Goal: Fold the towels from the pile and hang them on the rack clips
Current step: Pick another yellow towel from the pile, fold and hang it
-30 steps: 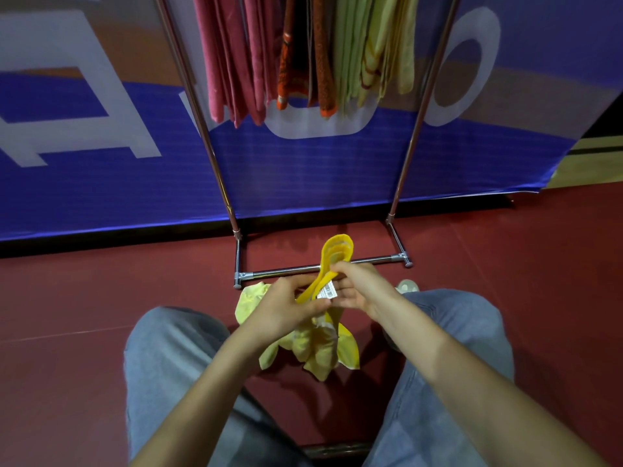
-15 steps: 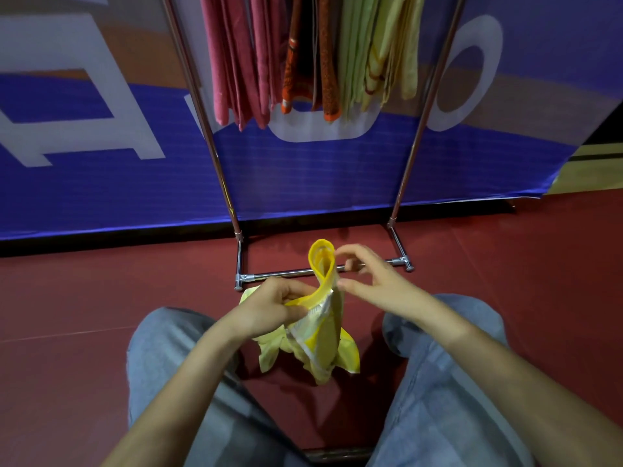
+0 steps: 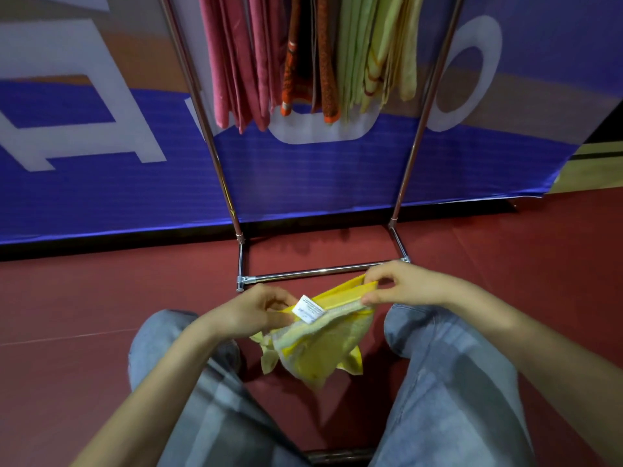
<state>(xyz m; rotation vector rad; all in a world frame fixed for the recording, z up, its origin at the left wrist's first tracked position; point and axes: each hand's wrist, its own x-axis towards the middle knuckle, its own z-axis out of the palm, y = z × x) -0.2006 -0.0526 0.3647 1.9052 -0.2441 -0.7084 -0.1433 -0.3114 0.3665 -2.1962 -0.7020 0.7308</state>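
Observation:
A yellow towel (image 3: 320, 348) with a white label hangs bunched between my knees, its top hem pulled out level. My left hand (image 3: 256, 311) grips the hem's left end beside the label. My right hand (image 3: 401, 284) pinches the hem's right corner between thumb and fingers. Behind them stands the chrome rack (image 3: 303, 274), with pink (image 3: 236, 62), orange (image 3: 303, 55) and pale green towels (image 3: 374, 52) hanging from its top, which is out of frame. The clips are not visible.
I sit with my knees in grey jeans (image 3: 448, 382) spread on a dark red floor (image 3: 84, 298). A blue and white banner (image 3: 101, 156) covers the wall behind the rack. The rack's low front bar lies just beyond my hands.
The towel's hem stood up as a loop in my left hand. My right hand has taken its far end and drawn it out to the right, so the hem now lies stretched between both hands.

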